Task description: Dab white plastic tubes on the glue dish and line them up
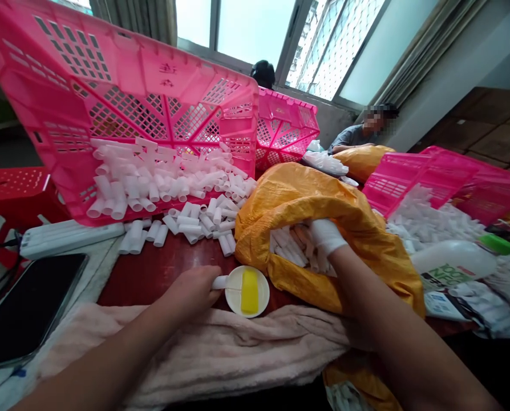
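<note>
My left hand (199, 288) is closed round a short white tube (219, 282), whose end points at a small round white dish (234, 302) with a yellow block (249, 291) in it. My right hand (324, 234), in a white glove, reaches into an open orange sack (310, 185); its fingers are hidden among white tubes (290, 251) inside. Many more white tubes (197, 220) lie loose behind the dish and spill from a large pink basket (152, 74) tipped on its side.
A phone (28, 302) and a power strip (71, 237) lie at the left. A pink cloth (221, 354) covers the near edge. At the right are a bottle (456, 262) and more pink baskets (434, 171). A person (353, 137) sits beyond the sack.
</note>
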Demonstrator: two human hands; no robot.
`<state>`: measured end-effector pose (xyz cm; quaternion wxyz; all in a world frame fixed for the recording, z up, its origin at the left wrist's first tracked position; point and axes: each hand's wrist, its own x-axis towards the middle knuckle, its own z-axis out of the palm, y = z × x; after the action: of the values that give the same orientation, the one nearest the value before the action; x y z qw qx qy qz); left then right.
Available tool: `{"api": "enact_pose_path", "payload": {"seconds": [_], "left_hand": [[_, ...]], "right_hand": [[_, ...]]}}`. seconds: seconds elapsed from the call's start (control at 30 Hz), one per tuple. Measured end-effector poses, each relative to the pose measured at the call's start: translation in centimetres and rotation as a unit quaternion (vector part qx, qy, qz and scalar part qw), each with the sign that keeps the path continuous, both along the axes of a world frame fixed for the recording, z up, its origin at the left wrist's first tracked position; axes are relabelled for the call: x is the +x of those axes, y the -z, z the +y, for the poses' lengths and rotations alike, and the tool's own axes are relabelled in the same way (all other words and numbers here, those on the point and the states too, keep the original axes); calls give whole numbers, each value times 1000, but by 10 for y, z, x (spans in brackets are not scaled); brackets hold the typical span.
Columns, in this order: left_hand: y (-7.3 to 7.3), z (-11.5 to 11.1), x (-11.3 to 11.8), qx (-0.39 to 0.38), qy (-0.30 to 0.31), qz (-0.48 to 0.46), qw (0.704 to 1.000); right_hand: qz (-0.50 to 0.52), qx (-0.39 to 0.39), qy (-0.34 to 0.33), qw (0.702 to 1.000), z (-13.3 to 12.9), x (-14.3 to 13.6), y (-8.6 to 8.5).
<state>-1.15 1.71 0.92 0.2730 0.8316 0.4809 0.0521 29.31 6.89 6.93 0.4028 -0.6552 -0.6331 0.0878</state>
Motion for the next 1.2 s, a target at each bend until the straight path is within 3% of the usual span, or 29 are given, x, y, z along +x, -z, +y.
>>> {"api": "enact_pose_path", "payload": {"seconds": [0.07,0.2,0.3,0.43,0.53,0.6,0.77,0.9,1.07,1.2], "left_hand": [[1,-2,2,1,-1,-1,1000],[3,-3,5,9,-9,7,1000],[5,-1,6,20,-7,17,1000],[9,0,8,33,-4,32,999],[10,0,8,47,0,36,998],[11,-1,9,55,3,36,998],[10,-1,9,57,11,32,998],[10,-1,9,61,23,36,997],[10,0,10,54,34,31,998],[8,0,11,57,33,41,997]], "right_hand": [[17,-11,-22,1000,-8,-6,-1],[159,-75,-161,971,-69,-28,20],[114,-107,-240,958,-95,-54,41],[-55,-105,-253,960,-78,-78,56],[-109,-84,-284,949,-66,-80,61],[-112,-77,-295,946,-68,-77,65],[-96,-75,-222,968,-82,-76,71],[-94,-81,-263,957,-84,-78,71],[-43,-75,-227,970,-87,-76,78],[-44,-54,-251,966,-87,-76,81]]}}
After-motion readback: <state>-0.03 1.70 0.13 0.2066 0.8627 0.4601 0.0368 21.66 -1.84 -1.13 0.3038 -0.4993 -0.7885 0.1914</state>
